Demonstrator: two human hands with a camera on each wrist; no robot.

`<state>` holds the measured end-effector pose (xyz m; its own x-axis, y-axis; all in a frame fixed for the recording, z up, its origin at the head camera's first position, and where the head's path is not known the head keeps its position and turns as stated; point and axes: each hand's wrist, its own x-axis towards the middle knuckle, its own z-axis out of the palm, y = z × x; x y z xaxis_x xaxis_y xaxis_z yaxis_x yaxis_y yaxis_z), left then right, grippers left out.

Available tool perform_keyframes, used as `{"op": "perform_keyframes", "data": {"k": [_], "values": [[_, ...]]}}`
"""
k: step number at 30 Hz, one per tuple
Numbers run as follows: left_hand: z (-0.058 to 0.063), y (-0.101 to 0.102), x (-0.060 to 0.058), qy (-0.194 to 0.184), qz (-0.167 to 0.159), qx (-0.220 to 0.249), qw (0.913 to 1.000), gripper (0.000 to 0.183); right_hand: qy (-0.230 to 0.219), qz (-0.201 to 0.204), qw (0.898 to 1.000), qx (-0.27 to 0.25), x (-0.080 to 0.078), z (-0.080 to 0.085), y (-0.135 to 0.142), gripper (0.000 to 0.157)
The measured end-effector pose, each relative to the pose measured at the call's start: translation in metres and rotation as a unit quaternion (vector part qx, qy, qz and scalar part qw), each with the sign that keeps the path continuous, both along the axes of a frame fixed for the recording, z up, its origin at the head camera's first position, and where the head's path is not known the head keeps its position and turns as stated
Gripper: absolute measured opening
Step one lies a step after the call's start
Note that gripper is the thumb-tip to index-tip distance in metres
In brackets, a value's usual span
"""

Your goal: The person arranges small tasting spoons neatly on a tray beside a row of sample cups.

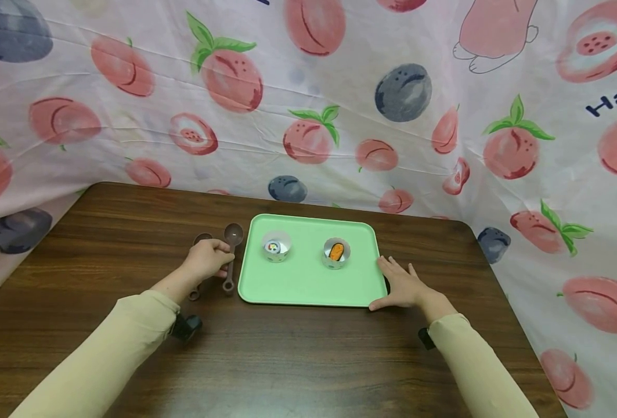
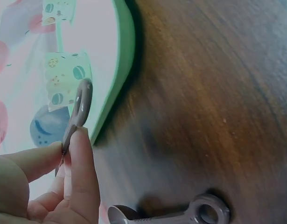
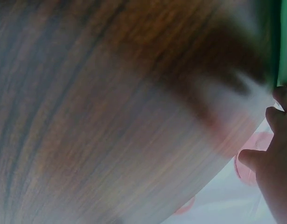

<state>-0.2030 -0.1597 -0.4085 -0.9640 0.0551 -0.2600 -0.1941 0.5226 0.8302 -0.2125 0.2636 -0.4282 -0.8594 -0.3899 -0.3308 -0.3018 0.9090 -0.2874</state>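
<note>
My left hand (image 1: 206, 259) pinches a brown measuring spoon (image 1: 233, 234) by its handle, just left of the tray. The left wrist view shows thumb and finger on the handle, its ring end (image 2: 83, 103) sticking up. A second brown spoon (image 2: 199, 212) lies on the table, partly hidden by the left hand in the head view. Spread fingers of my right hand (image 1: 403, 285) touch the right edge of the light green tray (image 1: 308, 288). Two small paper cups stand on the tray: the left cup (image 1: 282, 253) holds a sushi-roll-like piece, the right cup (image 1: 334, 265) an orange-topped one.
The dark wooden table (image 1: 298, 360) extends in front of the tray and to both sides. Behind it and along the right hangs a white cloth (image 1: 266, 133) printed with fruit. A small black device (image 1: 186, 327) is strapped at the left wrist.
</note>
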Motion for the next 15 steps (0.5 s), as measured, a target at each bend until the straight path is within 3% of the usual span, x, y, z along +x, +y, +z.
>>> {"op": "perform_keyframes", "data": {"k": [15], "values": [[0.011, 0.011, -0.001, -0.015, -0.02, 0.036, 0.9991, 0.039, -0.006, 0.0, 1.0, 0.001, 0.0, 0.003, -0.002, 0.117]]}}
